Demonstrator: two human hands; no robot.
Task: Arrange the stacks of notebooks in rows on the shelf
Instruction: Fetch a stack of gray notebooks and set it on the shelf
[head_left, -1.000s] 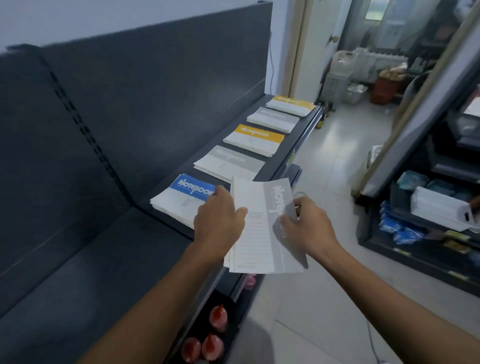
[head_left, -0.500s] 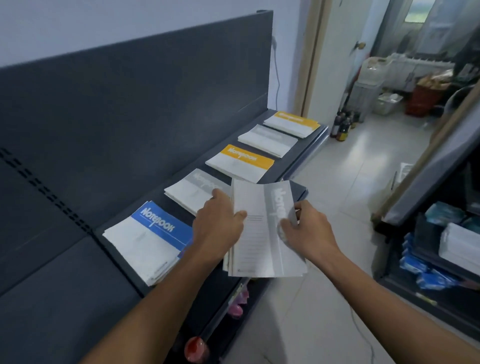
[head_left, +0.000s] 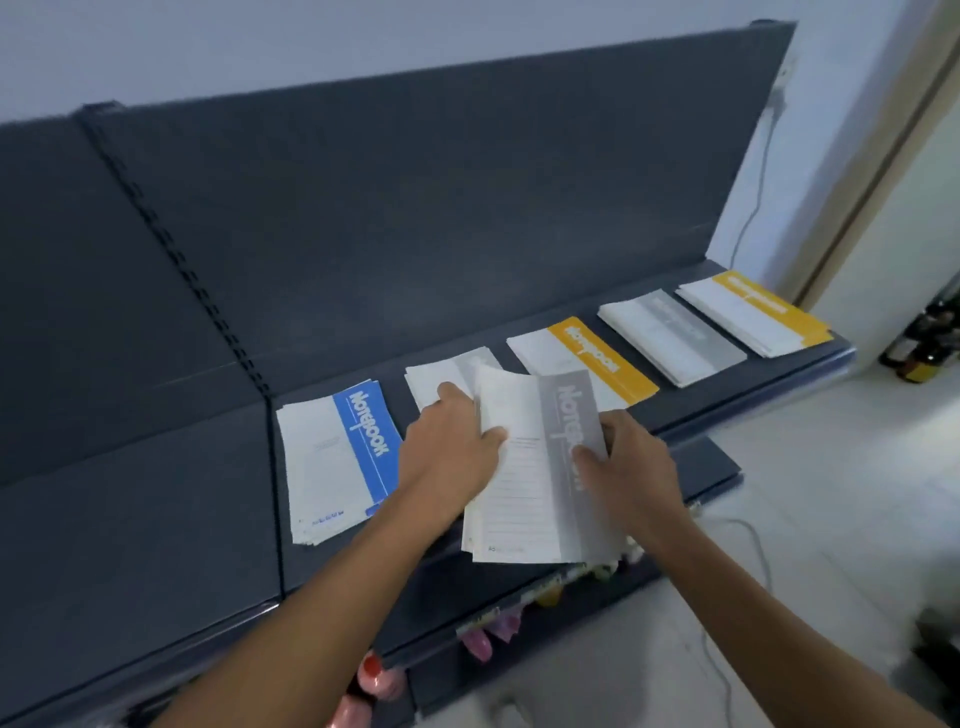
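While aloft, notebook stack (head_left: 524, 499) between hands (head_left: 449, 449) (head_left: 634, 462).

The long dark grey shelf (head_left: 332, 582) looks like painted metal, matt and smooth. Its tall dark grey back panel (head_left: 415, 208) has the same dull finish, with a slotted metal upright (head_left: 178, 254) in it. On the shelf, the blue-banded stack of notebooks (head_left: 337, 457) is smooth printed paper. Over the shelf's front edge, the grey-banded stack of thin notebooks (head_left: 535, 467) is soft paper that bends. Beside the shelf the pale tiled floor (head_left: 831, 493) is glossy; behind the shelf the pale wall (head_left: 363, 36) is matt.
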